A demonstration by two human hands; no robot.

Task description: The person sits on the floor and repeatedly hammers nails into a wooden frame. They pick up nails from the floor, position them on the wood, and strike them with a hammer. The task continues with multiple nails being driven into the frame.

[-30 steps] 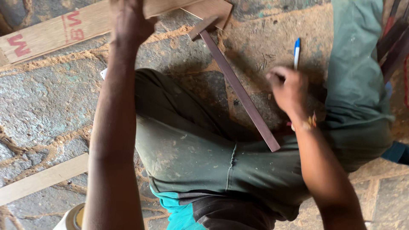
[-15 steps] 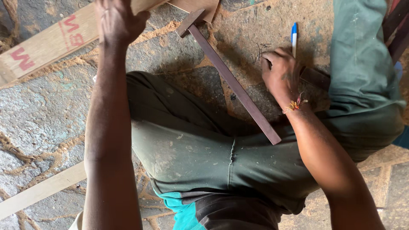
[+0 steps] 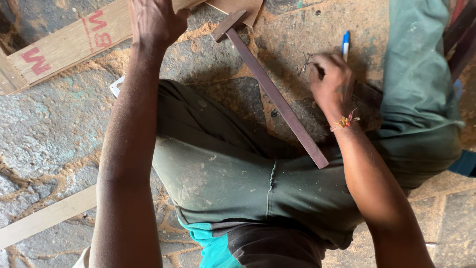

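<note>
The left hand (image 3: pixel 153 20) presses flat on a wooden board (image 3: pixel 74 44) lying on the stone floor (image 3: pixel 49 129). The right hand (image 3: pixel 332 82), fingers curled together, pinches at small nails (image 3: pixel 305 63) just beside its fingertips, between a hammer (image 3: pixel 272 94) and a blue pen (image 3: pixel 345 43).

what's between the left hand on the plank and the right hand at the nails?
In the head view, a hammer lies on the stone floor between left hand and right hand, its head toward the plank.

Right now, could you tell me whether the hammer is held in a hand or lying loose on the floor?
Lying loose. The hammer rests flat on the stone floor, its handle end against the trouser leg; the right hand reaches to small nails beside it, not touching it.
</note>
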